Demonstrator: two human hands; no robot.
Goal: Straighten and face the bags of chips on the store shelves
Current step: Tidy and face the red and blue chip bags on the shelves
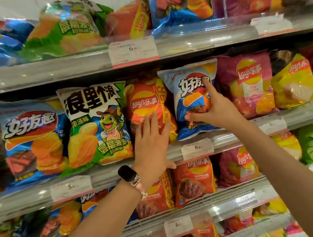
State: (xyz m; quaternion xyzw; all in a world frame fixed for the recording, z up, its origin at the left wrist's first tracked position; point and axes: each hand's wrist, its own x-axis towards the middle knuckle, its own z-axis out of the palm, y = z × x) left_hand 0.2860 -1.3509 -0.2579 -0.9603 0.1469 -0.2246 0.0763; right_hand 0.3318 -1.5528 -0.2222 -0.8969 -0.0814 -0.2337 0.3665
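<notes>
Shop: chip bags on shelves, price tags.

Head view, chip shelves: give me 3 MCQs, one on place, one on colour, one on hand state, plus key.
1. Where does the bag under the left hand stand?
A. Top shelf
B. Middle shelf, between the green and white bag and the tilted blue bag
C. Bottom shelf

2. What colour is the Lay's bag just right of the tilted blue bag?
A. Pink
B. Green
C. Black

3. What is the right hand doing?
A. Hanging idle
B. Flat on a price tag
C. Gripping the tilted blue bag, forefinger stretched up its front

Key: 1 B, the flat left hand lies on the red Lay's bag between those two. 2 A, its front is pink with a yellow and red logo. 3 C, thumb and fingers curl round the bag's lower part.
</notes>
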